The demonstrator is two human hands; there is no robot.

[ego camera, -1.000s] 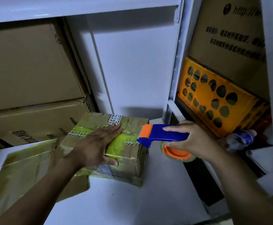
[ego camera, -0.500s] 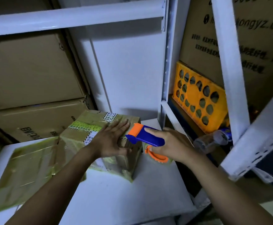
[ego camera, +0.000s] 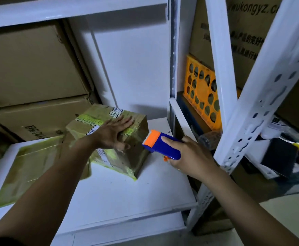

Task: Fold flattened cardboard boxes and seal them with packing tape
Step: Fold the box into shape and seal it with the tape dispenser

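Note:
A small folded cardboard box (ego camera: 136,153), patched with old yellow-green tape and striped labels, stands on the white shelf board (ego camera: 127,196). My left hand (ego camera: 113,134) lies flat on the box's top with straight fingers, its thumb on the near face. My right hand (ego camera: 189,155) grips a blue tape dispenser (ego camera: 163,146) with an orange cutter head, held just right of the box's near right corner, the cutter a short gap from the cardboard. The tape roll is mostly hidden under my hand. A flattened box (ego camera: 29,167) lies to the left.
Large cardboard cartons (ego camera: 29,68) are stacked at the back left. A white shelf upright (ego camera: 173,68) stands right of the box, and a slanted perforated white post (ego camera: 262,96) crosses the right side. Behind it sit an orange crate (ego camera: 202,93) and a plastic bottle (ego camera: 209,139).
The dispenser has pulled back to the right, off the box's top edge. My left hand stays flat on the box. My head has moved back, so more shelf front shows.

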